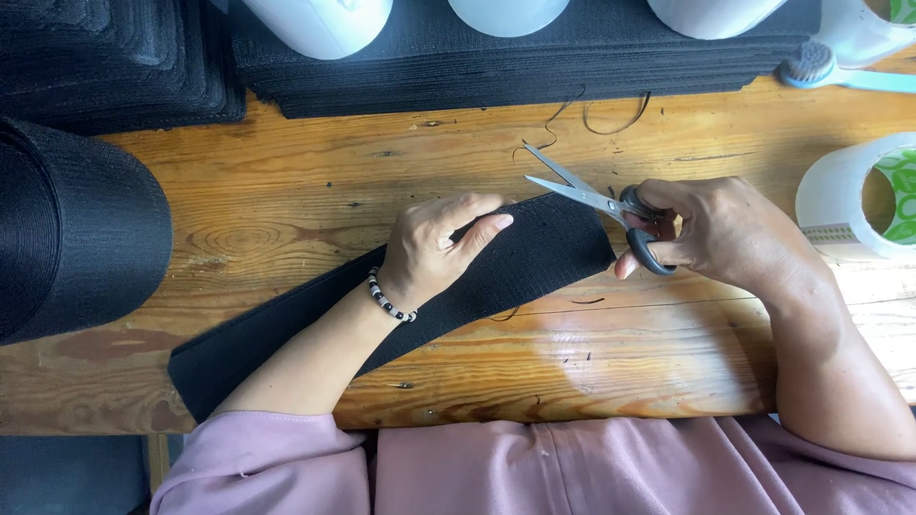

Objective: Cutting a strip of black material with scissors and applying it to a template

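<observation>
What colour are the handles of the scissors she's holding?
Black, on the scissors in the right hand, seen in the head view.

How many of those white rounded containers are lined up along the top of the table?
3. The left white container, the middle white container and the right white container stand on the stack of black fabric along the top edge. All are cut off by the frame; more may sit beyond it.
</observation>
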